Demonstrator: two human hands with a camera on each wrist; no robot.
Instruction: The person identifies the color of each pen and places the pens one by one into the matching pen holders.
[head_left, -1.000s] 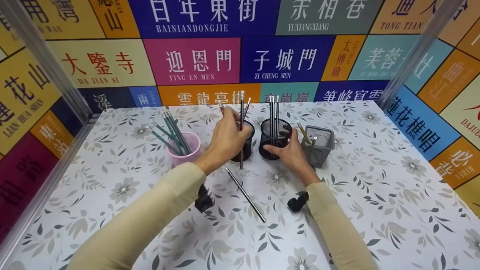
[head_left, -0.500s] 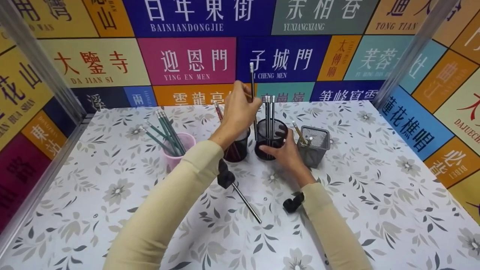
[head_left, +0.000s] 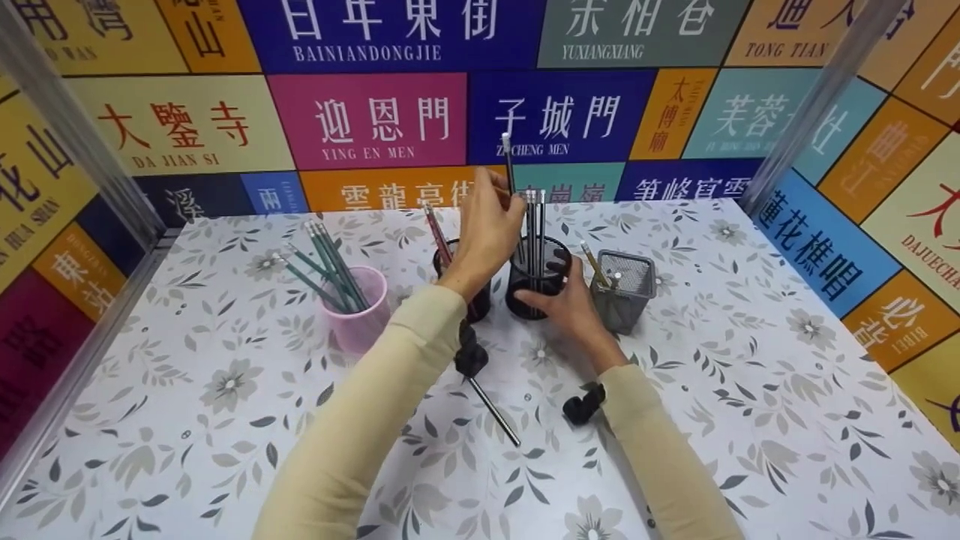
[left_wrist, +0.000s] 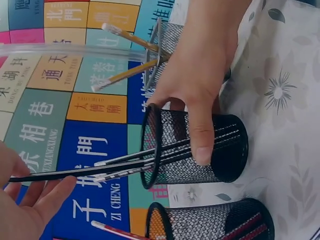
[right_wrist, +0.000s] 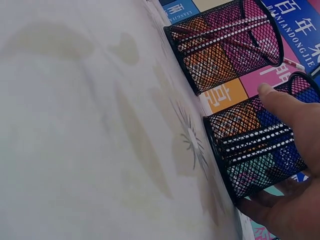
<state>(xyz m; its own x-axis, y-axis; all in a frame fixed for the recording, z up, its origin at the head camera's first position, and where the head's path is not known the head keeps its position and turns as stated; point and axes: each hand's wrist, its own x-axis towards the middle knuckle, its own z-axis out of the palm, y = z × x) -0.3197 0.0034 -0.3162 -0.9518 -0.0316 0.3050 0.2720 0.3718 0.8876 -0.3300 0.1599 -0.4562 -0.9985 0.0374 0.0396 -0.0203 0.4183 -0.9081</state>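
Note:
My left hand (head_left: 491, 225) pinches a black pencil (head_left: 509, 161) by its middle, eraser end up. The pencil's lower part slants into the right-hand black mesh pencil cup (left_wrist: 175, 127), alongside several black-and-silver pencils (head_left: 536, 217). My right hand (head_left: 566, 304) grips this cup, thumb across the front and fingers round its right side. Just left of it stands a second black mesh cup (right_wrist: 225, 47) with red pencils (head_left: 436, 232), partly hidden by my left hand and forearm in the head view.
A pink cup (head_left: 356, 330) with several green pencils stands at left. To the right is a square grey mesh holder (head_left: 626, 304) with yellow pencils (left_wrist: 125, 75). One dark pencil (head_left: 496, 414) lies on the flowered tabletop in front. A sign-covered wall (head_left: 375, 120) closes the back.
My left hand has raised the black pencil from before the left black cup and carried it right. Its lower end now reaches into the right cup. My right hand keeps its grip.

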